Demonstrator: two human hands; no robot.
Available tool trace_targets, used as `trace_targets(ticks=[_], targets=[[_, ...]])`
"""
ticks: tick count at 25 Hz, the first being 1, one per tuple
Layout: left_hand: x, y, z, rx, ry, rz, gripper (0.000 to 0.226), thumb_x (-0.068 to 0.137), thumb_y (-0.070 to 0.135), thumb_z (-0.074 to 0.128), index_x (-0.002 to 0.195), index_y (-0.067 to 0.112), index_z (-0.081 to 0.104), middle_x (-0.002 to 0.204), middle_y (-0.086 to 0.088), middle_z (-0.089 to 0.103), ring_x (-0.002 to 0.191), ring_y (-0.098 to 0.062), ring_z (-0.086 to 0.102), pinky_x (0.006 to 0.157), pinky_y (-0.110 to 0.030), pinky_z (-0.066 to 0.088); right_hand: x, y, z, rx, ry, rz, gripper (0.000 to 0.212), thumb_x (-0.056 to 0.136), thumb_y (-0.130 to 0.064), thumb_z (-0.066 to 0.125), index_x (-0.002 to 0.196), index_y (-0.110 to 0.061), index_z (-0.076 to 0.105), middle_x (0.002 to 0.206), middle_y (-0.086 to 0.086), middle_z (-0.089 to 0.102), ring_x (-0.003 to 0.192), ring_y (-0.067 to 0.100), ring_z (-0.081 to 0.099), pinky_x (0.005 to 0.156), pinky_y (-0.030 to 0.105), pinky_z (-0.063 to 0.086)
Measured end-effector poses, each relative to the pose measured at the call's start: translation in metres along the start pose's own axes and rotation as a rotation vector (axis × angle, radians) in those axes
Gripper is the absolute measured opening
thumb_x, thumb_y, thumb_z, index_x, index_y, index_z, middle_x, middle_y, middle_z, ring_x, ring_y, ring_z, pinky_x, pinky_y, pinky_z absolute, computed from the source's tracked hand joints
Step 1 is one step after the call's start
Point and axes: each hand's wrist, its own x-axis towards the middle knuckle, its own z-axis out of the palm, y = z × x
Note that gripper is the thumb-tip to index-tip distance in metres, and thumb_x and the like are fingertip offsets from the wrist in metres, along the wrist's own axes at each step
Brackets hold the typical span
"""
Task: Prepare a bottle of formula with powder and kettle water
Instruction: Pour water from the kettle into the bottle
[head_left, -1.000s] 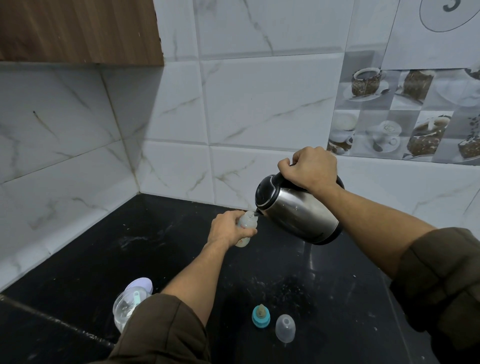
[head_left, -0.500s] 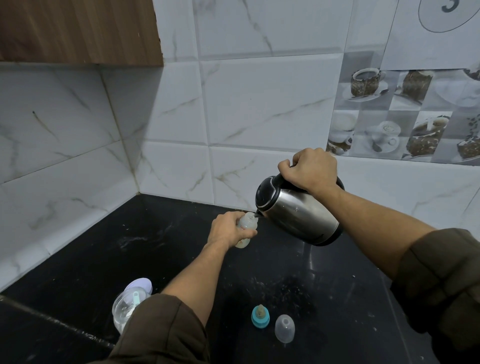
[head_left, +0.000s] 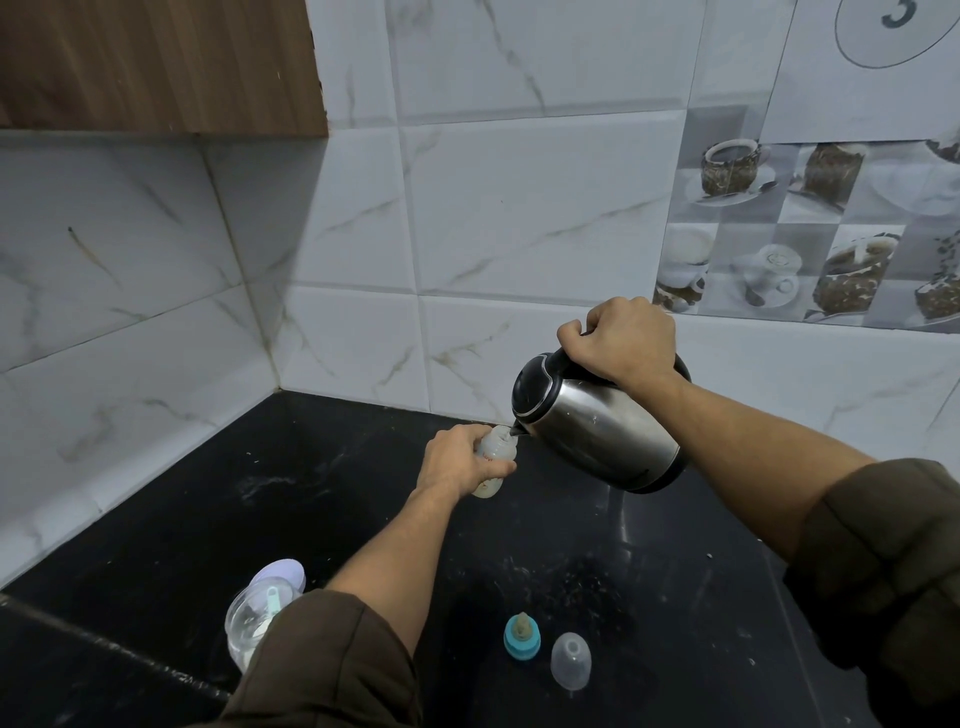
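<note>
My left hand (head_left: 456, 461) grips a small translucent baby bottle (head_left: 496, 453) standing on the black counter (head_left: 322, 509), a little tilted. My right hand (head_left: 621, 339) holds the black handle of a steel kettle (head_left: 597, 426), tipped to the left with its spout at the bottle's open mouth. Whether water is flowing is too small to tell. Near the front lie the bottle's teal ring with its teat (head_left: 521, 635) and a clear cap (head_left: 571, 660). A clear powder container (head_left: 254, 621) with a pale green scoop inside and a lilac lid (head_left: 283, 571) behind it sits at the front left, partly behind my sleeve.
White marble tiles form a corner behind the counter, and a wooden cabinet (head_left: 156, 62) hangs at the upper left. White specks of powder are scattered over the counter around the teat and the cap. A dark ridge crosses the counter's front left.
Almost nothing has moved. The kettle stays tipped at the bottle's mouth, and both hands keep their grip in the same places.
</note>
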Motion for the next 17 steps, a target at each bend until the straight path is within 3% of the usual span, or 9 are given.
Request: trace_targets(ticks=[8, 17], targets=[[0.0004, 0.0014, 0.0016, -0.01, -0.002, 0.006, 0.046, 0.071, 0.049, 0.087, 0.112, 0.031, 0.075, 0.098, 0.008, 0.074, 0.096, -0.013, 0.067, 0.091, -0.038, 0.057, -0.0015, 0.0009, -0.0043, -0.008, 0.014, -0.009, 0.043, 0.077, -0.041, 0.054, 0.052, -0.006, 0.057, 0.043, 0.003, 0.043, 0.047, 0.026, 0.042, 0.051, 0.026, 0.026], [0.001, 0.0012, 0.0025, -0.001, -0.003, 0.007, 0.046, 0.071, 0.05, 0.087, 0.111, 0.03, 0.075, 0.096, 0.009, 0.074, 0.095, -0.012, 0.067, 0.09, -0.037, 0.057, -0.0016, 0.0016, -0.003, -0.009, 0.003, -0.007, 0.044, 0.076, -0.042, 0.052, 0.051, -0.006, 0.056, 0.042, 0.004, 0.041, 0.048, 0.029, 0.045, 0.052, 0.027, 0.031]])
